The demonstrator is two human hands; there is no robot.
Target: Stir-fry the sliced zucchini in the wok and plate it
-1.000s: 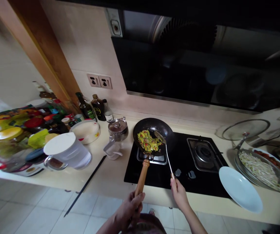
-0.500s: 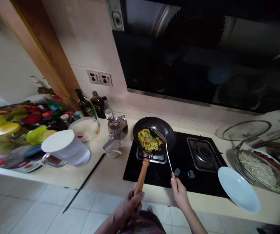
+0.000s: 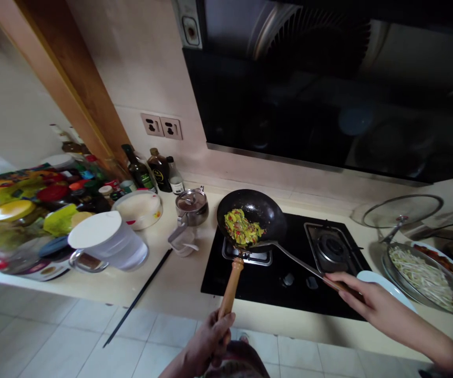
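A black wok (image 3: 268, 212) sits tilted on the left burner, with green vegetable pieces and red bits (image 3: 241, 227) gathered in its left half. My left hand (image 3: 214, 333) is wrapped round the wok's wooden handle, which points toward me. My right hand (image 3: 362, 299) grips the wooden handle of a metal spatula (image 3: 295, 258). The spatula's blade lies at the lower rim of the wok, touching the edge of the food. Behind my right hand, an oval pale plate (image 3: 386, 286) is partly covered.
Right of the stove (image 3: 305, 299) stand a glass bowl of bean sprouts (image 3: 421, 275) and a glass lid (image 3: 402, 210). To the left are a steel pot (image 3: 192, 205), a water pitcher (image 3: 112, 244), bottles (image 3: 159, 170) and a black stick (image 3: 140, 294) overhanging the counter edge.
My right hand has swung right, over the pale plate, and the spatula now slants rightward. Its blade has moved from the upper middle of the wok to the lower rim. My left hand keeps its hold.
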